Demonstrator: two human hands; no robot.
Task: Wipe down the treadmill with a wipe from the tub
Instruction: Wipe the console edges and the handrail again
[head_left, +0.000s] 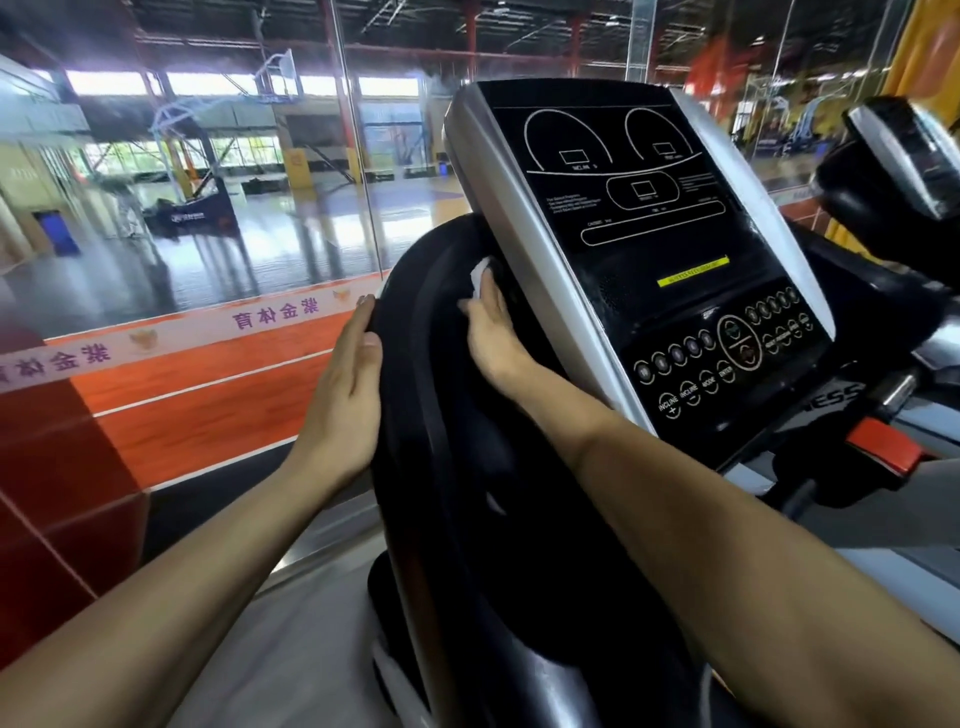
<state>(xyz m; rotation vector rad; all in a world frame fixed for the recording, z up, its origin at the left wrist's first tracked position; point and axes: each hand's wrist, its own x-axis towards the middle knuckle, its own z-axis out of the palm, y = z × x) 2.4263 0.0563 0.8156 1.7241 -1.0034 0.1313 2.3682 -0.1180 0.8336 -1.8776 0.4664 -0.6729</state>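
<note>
On one treadmill (467, 415), two hands, right hand (493, 338) pressing one wipe (479, 275)

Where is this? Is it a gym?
Most likely a gym beside an indoor sports hall. A treadmill console with incline buttons is right in front, and through the glass wall there is a shiny court with a basketball hoop.
</note>
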